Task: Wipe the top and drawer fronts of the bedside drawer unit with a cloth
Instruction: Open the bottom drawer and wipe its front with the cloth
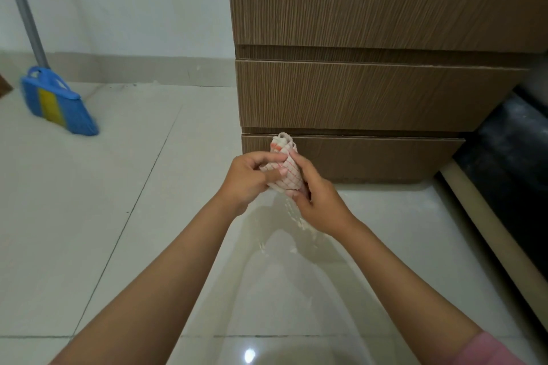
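Two-handed grip (278, 178) on cloth (283, 166); broom (57, 101) leftward.

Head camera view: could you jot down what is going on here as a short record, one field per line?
setting: pale tiled floor, white wall
furniture: brown wood-grain drawer unit, three drawer fronts showing, all closed
cloth: white with red checks, bunched up, held in front of the lowest drawer
left hand: gripping the cloth
right hand: gripping the cloth
wiping: cloth not pressed to the unit
nearby: blue and yellow broom standing by the wall at left
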Demonstrator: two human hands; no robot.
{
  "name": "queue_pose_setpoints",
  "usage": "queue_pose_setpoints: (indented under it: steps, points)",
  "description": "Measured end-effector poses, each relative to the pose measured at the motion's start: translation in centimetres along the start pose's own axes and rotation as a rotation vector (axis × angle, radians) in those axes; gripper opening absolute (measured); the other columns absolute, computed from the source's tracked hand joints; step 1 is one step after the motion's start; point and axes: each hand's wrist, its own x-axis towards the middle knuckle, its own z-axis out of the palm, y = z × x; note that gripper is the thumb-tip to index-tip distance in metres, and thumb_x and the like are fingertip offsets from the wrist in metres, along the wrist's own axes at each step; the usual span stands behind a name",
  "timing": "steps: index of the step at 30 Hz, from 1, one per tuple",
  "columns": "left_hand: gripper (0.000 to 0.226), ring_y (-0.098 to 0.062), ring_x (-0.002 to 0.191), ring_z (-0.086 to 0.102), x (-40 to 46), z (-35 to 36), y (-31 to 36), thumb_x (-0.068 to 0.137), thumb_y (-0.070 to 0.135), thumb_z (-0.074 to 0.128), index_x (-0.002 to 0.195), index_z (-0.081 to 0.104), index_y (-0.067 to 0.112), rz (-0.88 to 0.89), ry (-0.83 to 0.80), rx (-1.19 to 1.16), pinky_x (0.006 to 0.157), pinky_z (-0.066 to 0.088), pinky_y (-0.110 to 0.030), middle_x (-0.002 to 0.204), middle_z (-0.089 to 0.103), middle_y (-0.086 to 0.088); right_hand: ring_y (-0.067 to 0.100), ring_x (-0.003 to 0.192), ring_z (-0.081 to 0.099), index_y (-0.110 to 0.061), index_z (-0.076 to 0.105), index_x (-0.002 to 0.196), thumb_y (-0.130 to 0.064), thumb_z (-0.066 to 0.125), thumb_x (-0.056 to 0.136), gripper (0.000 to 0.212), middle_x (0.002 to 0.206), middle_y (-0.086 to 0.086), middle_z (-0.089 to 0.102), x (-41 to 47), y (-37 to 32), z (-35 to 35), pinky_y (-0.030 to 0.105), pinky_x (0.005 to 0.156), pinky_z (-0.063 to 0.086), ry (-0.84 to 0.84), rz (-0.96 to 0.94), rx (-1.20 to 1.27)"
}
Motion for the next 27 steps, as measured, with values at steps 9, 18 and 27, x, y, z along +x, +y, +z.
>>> queue_pose_setpoints:
  steps: [9,18,27]
  points:
    - [0.024,-0.024,0.083,0.07,-0.4,0.0,0.6,0.086,-0.013,0.05,0.097,0.065,0.002,-0.11,-0.025,-0.295,0.067,0.056,-0.031,0.102,0.066,-0.017,0.022,0.144,0.016,-0.031,0.044,0.138,-0.028,0.059,0.088,0.053,0.148,-0.002,0.039,0.0,-0.1,0.7,0.05,0.114,0.026,0.058,0.105,0.389]
    - [0.025,-0.028,0.094,0.068,-0.7,-0.5,0.2,0.086,-0.013,0.048,0.098,0.065,0.001,-0.109,0.036,-0.462,0.072,0.057,-0.033,0.106,0.068,-0.018,0.014,0.127,0.049,-0.022,0.043,0.139,-0.022,0.057,0.087,0.053,0.137,-0.003,0.052,-0.5,-1.0,1.6,0.041,0.107,0.039,0.131,0.198,0.72]
    - [0.039,-0.028,0.104,0.065,-0.6,-2.0,-1.3,0.084,-0.017,0.051,0.106,0.068,0.01,-0.11,0.086,-0.164,0.078,0.056,-0.036,0.121,0.062,-0.013,0.003,0.127,0.046,-0.016,0.066,0.113,-0.001,0.065,0.084,0.034,0.136,0.004,0.051,-0.3,0.4,2.1,0.022,0.102,0.042,0.347,0.218,0.535]
